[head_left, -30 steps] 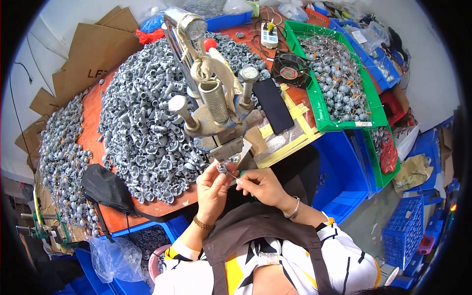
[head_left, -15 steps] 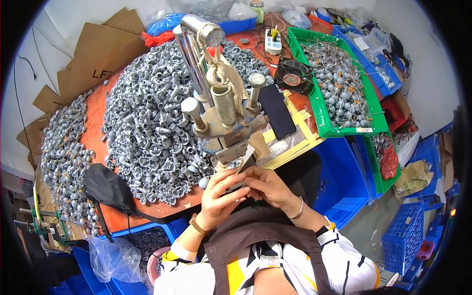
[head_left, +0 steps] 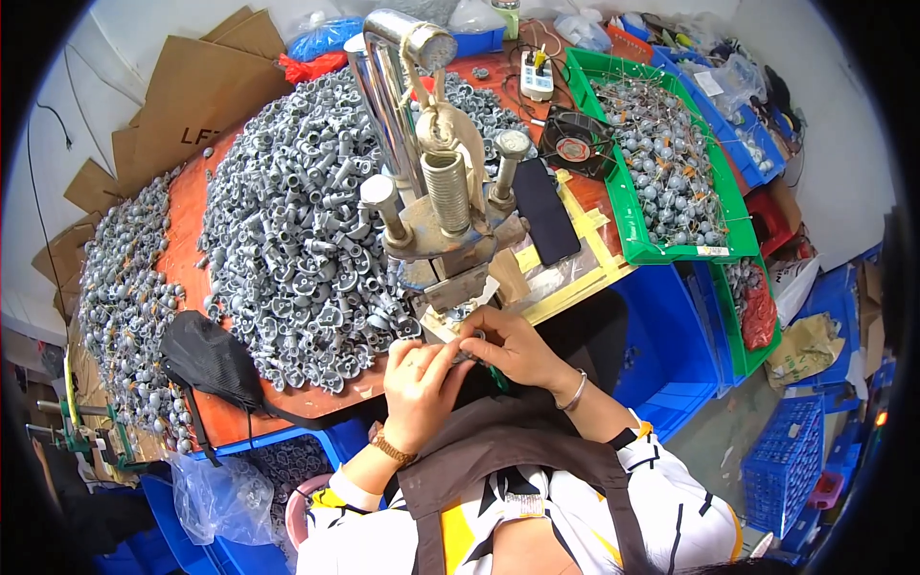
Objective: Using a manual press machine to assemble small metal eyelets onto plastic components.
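Whatever the two hands share is mostly hidden, probably a small grey metal part [head_left: 471, 353] (only a sliver shows). The left hand [head_left: 419, 385] and right hand [head_left: 508, 347] meet fingertip to fingertip, both pinching it, at 6 o'clock from the hand press [head_left: 436, 182]. At 2 o'clock, a green tray [head_left: 640, 244] holds wired grey balls.

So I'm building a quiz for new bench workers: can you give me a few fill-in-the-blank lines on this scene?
1. The left hand and right hand meet in front of the metal ____ that stands on the bench.
2. The green tray lies to the person's ____.
3. The heap of grey metal parts lies on an ____ tabletop.
4. The black pouch lies at the person's ____.

Missing words: press; right; orange; left
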`<state>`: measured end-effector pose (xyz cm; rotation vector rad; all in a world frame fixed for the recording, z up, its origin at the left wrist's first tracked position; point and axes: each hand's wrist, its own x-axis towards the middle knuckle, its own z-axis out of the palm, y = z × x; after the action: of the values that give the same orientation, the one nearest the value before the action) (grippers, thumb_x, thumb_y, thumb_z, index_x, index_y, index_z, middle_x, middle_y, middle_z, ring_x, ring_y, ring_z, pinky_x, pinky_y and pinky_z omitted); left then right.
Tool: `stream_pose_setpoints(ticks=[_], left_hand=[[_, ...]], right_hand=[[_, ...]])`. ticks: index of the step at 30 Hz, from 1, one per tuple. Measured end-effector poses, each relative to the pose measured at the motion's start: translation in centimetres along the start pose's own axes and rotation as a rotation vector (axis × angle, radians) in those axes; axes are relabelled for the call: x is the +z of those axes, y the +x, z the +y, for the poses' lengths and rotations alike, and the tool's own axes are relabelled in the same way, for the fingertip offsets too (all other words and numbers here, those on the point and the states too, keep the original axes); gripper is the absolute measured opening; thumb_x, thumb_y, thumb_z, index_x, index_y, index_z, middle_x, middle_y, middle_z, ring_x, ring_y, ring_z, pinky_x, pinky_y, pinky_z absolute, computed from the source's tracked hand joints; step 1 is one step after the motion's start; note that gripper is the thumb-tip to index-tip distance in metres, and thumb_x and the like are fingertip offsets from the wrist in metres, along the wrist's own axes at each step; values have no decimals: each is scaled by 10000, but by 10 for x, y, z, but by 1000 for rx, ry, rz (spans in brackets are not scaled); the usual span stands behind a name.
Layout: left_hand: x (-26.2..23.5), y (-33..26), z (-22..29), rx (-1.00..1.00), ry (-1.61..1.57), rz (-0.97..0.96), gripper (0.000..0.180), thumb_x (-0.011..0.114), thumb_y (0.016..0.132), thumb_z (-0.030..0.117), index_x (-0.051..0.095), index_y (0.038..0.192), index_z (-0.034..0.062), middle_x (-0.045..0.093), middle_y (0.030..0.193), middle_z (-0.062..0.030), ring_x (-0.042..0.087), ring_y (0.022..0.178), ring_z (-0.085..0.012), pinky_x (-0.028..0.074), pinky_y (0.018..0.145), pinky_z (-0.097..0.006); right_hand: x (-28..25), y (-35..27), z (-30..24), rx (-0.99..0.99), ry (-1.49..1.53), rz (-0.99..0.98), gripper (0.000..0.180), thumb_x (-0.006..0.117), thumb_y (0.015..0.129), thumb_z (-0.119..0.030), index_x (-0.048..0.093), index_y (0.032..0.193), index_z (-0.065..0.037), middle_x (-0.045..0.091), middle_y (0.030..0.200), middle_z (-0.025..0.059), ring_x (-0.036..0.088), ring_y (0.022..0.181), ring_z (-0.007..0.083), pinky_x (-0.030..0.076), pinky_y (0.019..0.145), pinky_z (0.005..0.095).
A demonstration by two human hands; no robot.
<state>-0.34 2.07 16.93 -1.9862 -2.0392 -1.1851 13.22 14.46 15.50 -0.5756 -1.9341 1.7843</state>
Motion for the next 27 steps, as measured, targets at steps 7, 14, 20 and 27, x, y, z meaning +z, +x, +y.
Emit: stream_pose_setpoints(ticks=[7,14,20,27], left_hand=[[21,5,-25,-313,-128,47,153,699,810,56,647,944,5,617,848,-107,574,595,-212,459,536,-294],[26,12,-28,-316,-91,24,161,706,807,101,645,943,40,608,856,-101,612,656,-271,485,578,-357],[28,11,-35,-354,-158,-19,223,726,765,52,703,986,77,540,742,-80,537,580,-208,439,543,-316],[32,20,-21,-264,-57,-8,197,735,754,61,687,943,90,536,755,-81,561,604,-236,449,545,-343]], right_hand=[[11,9,21,-115,-352,293,254,700,853,-210,620,1029,-45,655,659,75,661,591,215,487,529,314],[18,7,15,-111,-647,341,231,688,832,-189,640,1019,-62,645,662,66,643,598,261,481,536,362],[-18,12,-4,-125,-706,343,197,667,856,-172,665,1029,-78,632,659,88,641,589,214,480,544,328],[-101,126,-62,-170,685,29,446,543,974,-129,428,1367,48,634,1184,120,648,963,162,510,829,281]])
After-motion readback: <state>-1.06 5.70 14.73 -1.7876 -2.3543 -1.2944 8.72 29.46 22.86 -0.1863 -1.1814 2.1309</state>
